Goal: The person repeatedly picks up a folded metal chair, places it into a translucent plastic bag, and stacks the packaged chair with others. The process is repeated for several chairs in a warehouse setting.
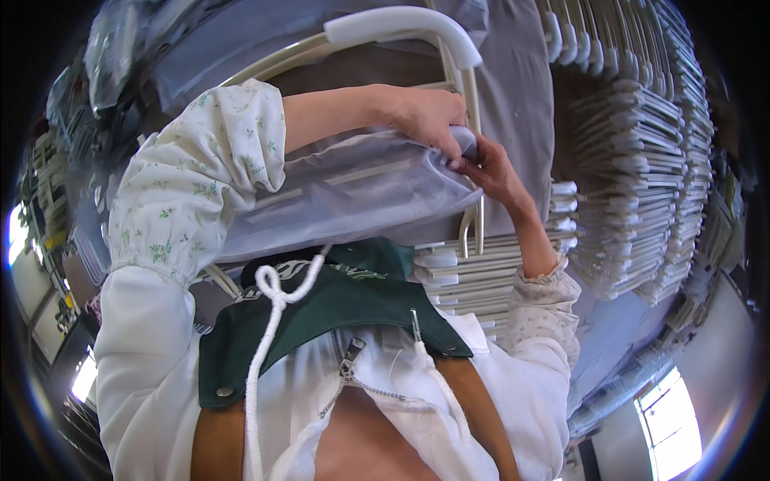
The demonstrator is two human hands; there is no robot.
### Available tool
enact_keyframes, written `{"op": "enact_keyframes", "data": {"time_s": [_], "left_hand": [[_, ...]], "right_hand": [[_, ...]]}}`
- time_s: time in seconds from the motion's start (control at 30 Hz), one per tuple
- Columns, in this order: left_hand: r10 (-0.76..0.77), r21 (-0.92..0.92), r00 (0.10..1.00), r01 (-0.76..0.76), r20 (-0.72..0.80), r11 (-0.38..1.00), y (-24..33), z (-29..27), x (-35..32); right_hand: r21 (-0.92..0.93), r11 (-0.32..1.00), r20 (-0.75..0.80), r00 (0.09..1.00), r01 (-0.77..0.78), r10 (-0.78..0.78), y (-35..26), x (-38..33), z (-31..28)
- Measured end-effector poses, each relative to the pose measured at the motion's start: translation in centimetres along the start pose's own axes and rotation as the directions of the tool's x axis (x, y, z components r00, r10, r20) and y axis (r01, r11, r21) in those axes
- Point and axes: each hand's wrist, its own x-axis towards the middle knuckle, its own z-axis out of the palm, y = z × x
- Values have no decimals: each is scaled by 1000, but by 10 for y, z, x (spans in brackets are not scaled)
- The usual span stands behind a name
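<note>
A cream metal tube frame [475, 104] lies in front of me, its far curved corner wrapped in a white sleeve [401, 22]. Grey mesh fabric [385, 180] stretches along the near side of the frame. My left hand [429, 116] reaches across from the left, its fingers closed on the gathered end of the mesh at a smooth pale grey piece [464, 143]. From the right, my right hand [491, 170] pinches the same end, thumb and fingers close to the left hand's. The hands partly hide what lies under the fabric there.
Long rows of stacked cream tube frames [634, 168] with white-covered ends fill the right side. More frames [457, 276] lie stacked close to my body. A grey cloth-covered surface [513, 80] lies beyond my hands. Plastic-wrapped items [112, 56] are piled at far left.
</note>
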Motion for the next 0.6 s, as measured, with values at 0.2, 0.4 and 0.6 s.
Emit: {"op": "enact_keyframes", "data": {"time_s": [0.2, 0.4, 0.6], "left_hand": [[-118, -79, 993, 118, 3, 990, -61, -14, -136], [-261, -73, 951, 252, -163, 965, -99, 17, -238], [-371, -374, 901, 272, -225, 887, -175, 16, -406]], "right_hand": [[42, 999, -57, 998, 25, -23, 40, 4, -2], [-213, 974, 63, 993, -82, 97, 19, 5, -22], [-478, 868, -44, 983, 137, -179, -74, 9, 41]]}}
